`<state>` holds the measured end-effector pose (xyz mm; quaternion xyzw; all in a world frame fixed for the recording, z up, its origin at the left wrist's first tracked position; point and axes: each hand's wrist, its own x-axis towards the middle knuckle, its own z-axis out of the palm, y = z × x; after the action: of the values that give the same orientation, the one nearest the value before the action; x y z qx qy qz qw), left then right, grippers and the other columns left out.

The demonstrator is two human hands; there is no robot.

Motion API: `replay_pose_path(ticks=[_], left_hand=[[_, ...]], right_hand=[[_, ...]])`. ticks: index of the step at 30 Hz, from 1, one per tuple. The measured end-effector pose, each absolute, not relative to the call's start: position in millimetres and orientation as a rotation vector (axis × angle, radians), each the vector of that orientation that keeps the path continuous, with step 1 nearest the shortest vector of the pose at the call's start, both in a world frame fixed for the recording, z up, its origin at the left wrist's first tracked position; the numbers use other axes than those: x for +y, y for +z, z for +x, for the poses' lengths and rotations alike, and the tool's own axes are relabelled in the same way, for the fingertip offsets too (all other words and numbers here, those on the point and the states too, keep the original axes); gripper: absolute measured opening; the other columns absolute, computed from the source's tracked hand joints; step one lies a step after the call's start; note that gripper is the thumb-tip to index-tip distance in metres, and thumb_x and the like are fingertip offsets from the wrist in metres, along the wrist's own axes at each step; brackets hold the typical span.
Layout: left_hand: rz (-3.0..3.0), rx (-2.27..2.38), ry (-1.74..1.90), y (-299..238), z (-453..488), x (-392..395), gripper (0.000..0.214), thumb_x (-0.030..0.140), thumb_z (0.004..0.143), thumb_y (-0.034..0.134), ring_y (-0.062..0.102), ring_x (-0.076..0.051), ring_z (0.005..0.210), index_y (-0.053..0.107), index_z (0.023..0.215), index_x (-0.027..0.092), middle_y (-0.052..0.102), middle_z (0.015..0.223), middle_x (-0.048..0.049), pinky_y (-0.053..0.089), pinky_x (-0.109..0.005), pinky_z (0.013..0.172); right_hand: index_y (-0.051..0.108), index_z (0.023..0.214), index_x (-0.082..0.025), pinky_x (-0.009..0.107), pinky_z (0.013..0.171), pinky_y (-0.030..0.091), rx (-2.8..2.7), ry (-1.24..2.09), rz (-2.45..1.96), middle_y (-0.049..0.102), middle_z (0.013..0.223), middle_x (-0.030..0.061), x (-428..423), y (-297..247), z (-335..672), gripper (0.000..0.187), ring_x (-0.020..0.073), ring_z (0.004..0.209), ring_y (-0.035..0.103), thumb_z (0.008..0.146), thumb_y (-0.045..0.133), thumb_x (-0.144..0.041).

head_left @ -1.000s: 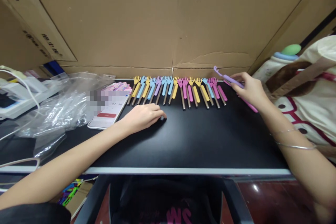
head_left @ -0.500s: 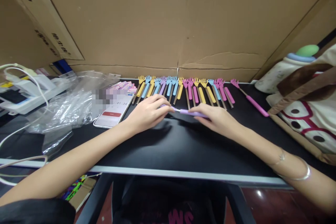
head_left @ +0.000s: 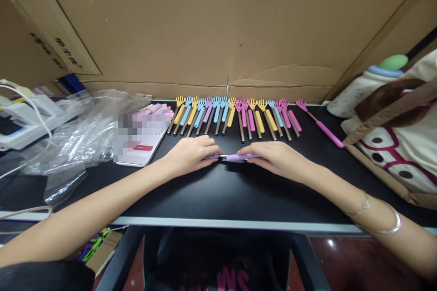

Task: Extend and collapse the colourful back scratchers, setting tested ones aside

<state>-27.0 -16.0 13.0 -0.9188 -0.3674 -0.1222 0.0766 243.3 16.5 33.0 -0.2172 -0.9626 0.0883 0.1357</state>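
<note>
Both hands hold one purple back scratcher (head_left: 235,157) level, low over the black tabletop near its middle. My left hand (head_left: 191,154) is closed on its claw end, which the fingers mostly cover. A short bit of metal rod shows between the hands. My right hand (head_left: 273,157) grips the purple handle from the other side. Behind them lies a row of back scratchers with yellow, blue, purple and pink claws, among them a yellow one (head_left: 269,118) and a blue one (head_left: 218,112). Apart at the right lies a pink back scratcher (head_left: 329,133), its rod drawn out.
Left on the black table (head_left: 218,200) lie a phone (head_left: 136,157), clear plastic bags (head_left: 92,122), pink packets (head_left: 155,110) and a white power strip (head_left: 37,120) with cables. At right stand a white bottle (head_left: 351,93) and a cloth bag (head_left: 409,145). Cardboard (head_left: 205,22) walls the back.
Both hands and the purple back scratcher have moved slightly nearer the table's front edge. The hands stay closed on it. The whole view has shifted a little.
</note>
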Motion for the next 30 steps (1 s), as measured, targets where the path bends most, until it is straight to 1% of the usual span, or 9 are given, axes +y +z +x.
replay_pose_path(ticks=[3, 5, 10, 12, 16, 18, 21, 24, 30], left_hand=[[-2.728, -1.112, -0.35, 14, -29, -15, 0.021, 0.032, 0.095, 0.044, 0.059, -0.015, 0.086, 0.062, 0.101, 0.022, 0.062, 0.088, -0.0002, 0.04, -0.023, 0.063], [-2.716, -1.132, -0.351, 14, -31, -14, 0.02, 0.032, 0.095, 0.046, 0.06, -0.014, 0.085, 0.061, 0.1, 0.022, 0.062, 0.089, 0.0002, 0.039, -0.023, 0.062], [-2.732, -1.179, -0.349, 15, -33, -13, 0.019, 0.035, 0.094, 0.048, 0.062, -0.012, 0.083, 0.061, 0.101, 0.023, 0.064, 0.093, 0.0019, 0.038, -0.022, 0.06], [-2.746, -1.178, -0.341, 15, -34, -12, 0.02, 0.037, 0.094, 0.048, 0.063, -0.012, 0.083, 0.06, 0.104, 0.024, 0.065, 0.094, 0.0021, 0.039, -0.022, 0.061], [-2.745, -1.15, -0.339, 18, -35, -11, 0.02, 0.035, 0.094, 0.047, 0.062, -0.014, 0.086, 0.06, 0.103, 0.023, 0.066, 0.092, 0.0013, 0.041, -0.024, 0.067], [-2.735, -1.141, -0.326, 19, -36, -11, 0.02, 0.034, 0.094, 0.047, 0.061, -0.015, 0.087, 0.061, 0.102, 0.023, 0.065, 0.092, 0.0006, 0.042, -0.025, 0.068], [-2.722, -1.149, -0.292, 20, -37, -11, 0.019, 0.032, 0.093, 0.047, 0.06, -0.015, 0.088, 0.062, 0.103, 0.025, 0.064, 0.093, 0.0001, 0.042, -0.024, 0.067], [-2.716, -1.163, -0.267, 21, -37, -12, 0.021, 0.032, 0.094, 0.047, 0.06, -0.014, 0.09, 0.063, 0.105, 0.027, 0.064, 0.096, -0.0002, 0.042, -0.023, 0.066], [-2.711, -1.155, -0.21, 29, -40, -13, 0.019, 0.031, 0.092, 0.049, 0.062, -0.015, 0.086, 0.063, 0.105, 0.026, 0.067, 0.093, 0.0008, 0.043, -0.024, 0.067]], right_hand=[[0.058, 0.114, -0.022, 0.025, 0.081, 0.048, -2.745, 0.349, -0.712, 0.068, 0.107, 0.0039, 22, 38, 248, 0.026, 0.0153, 0.094, 0.065, 0.096, 0.041, -0.031], [0.056, 0.117, -0.023, 0.025, 0.079, 0.048, -2.702, 0.394, -0.762, 0.067, 0.108, 0.0043, 27, 40, 253, 0.027, 0.015, 0.092, 0.065, 0.096, 0.041, -0.032], [0.053, 0.123, -0.021, 0.025, 0.068, 0.047, -2.651, 0.464, -0.859, 0.066, 0.09, 0.0039, 40, 48, 267, 0.035, 0.013, 0.071, 0.062, 0.097, 0.038, -0.037], [0.054, 0.123, -0.021, 0.026, 0.067, 0.046, -2.654, 0.436, -0.882, 0.066, 0.091, 0.0046, 44, 51, 272, 0.036, 0.0136, 0.071, 0.061, 0.097, 0.038, -0.038], [0.056, 0.118, -0.021, 0.027, 0.071, 0.046, -2.678, 0.292, -0.923, 0.067, 0.102, 0.0066, 47, 59, 280, 0.032, 0.0161, 0.081, 0.062, 0.095, 0.04, -0.036], [0.057, 0.114, -0.021, 0.028, 0.072, 0.046, -2.701, 0.213, -0.959, 0.067, 0.102, 0.0058, 47, 62, 283, 0.03, 0.0173, 0.084, 0.063, 0.093, 0.041, -0.034], [0.058, 0.113, -0.023, 0.03, 0.073, 0.045, -2.736, 0.144, -1.038, 0.068, 0.101, 0.0043, 48, 63, 288, 0.028, 0.0178, 0.083, 0.063, 0.092, 0.042, -0.032], [0.057, 0.114, -0.024, 0.029, 0.073, 0.044, -2.768, 0.143, -1.07, 0.067, 0.1, 0.0034, 49, 63, 293, 0.028, 0.0169, 0.082, 0.062, 0.091, 0.042, -0.031], [0.058, 0.111, -0.024, 0.027, 0.065, 0.041, -2.765, 0.052, -1.165, 0.067, 0.093, 0.003, 50, 67, 297, 0.028, 0.0162, 0.074, 0.061, 0.09, 0.041, -0.032]])
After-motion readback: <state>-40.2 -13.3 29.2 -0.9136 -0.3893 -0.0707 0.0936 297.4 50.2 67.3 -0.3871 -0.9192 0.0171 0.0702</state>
